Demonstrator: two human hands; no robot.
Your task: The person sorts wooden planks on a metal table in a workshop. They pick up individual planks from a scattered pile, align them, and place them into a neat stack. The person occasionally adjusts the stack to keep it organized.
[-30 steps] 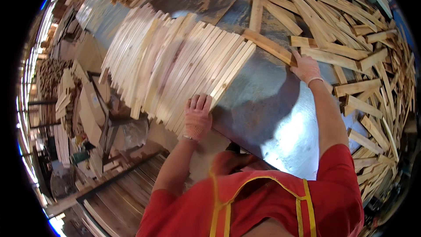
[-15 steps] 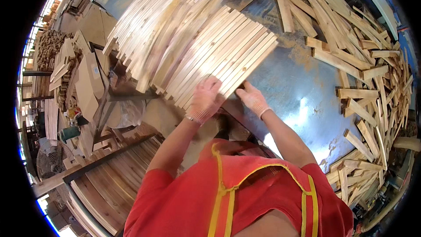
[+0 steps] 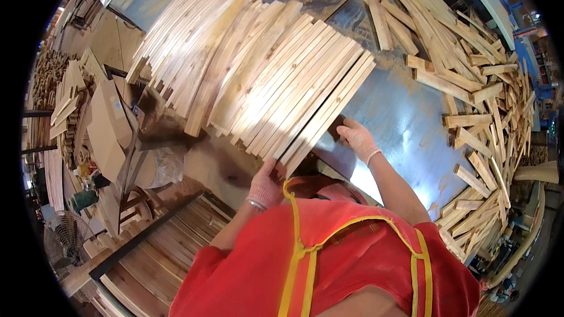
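Slats (image 3: 276, 82) run lengthwise from near-left to far-right, hands (image 3: 265, 185) at their near ends.

This is a woodworking shop or timber mill. A large metal table (image 3: 411, 123) carries a fanned row of cut wooden slats (image 3: 264, 76) and a loose heap of short offcuts (image 3: 470, 82). More stacked boards (image 3: 64, 105) and planks (image 3: 170, 252) lie on the floor at the left, near a floor fan (image 3: 64, 235). The person wears work gloves and a red vest with yellow trim.
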